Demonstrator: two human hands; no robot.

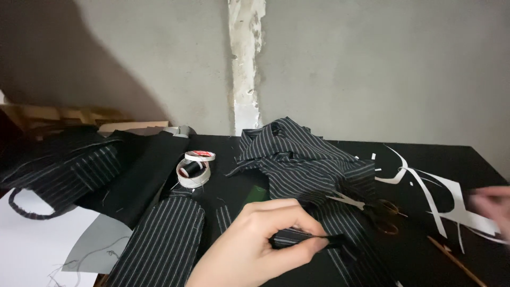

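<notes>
Black table (435, 159): left hand (255, 239) pinches striped fabric (305, 159); right hand (491, 204) blurred, fingers unclear.

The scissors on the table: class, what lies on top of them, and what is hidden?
Striped fabric covers the blade tips of the scissors; the handles and blade bases show. The tips cannot be seen.

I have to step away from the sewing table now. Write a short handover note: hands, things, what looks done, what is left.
Left hand: fingers pinch a folded striped fabric strip.
Right hand: blurred at the right edge, over white paper scraps; grip unclear.
Scissors lie on the striped fabric pile. Thread spool sits inside a tape roll; a stick lies front right.
Done: paper cut.
Left: the pinched strip is unstitched.
</notes>
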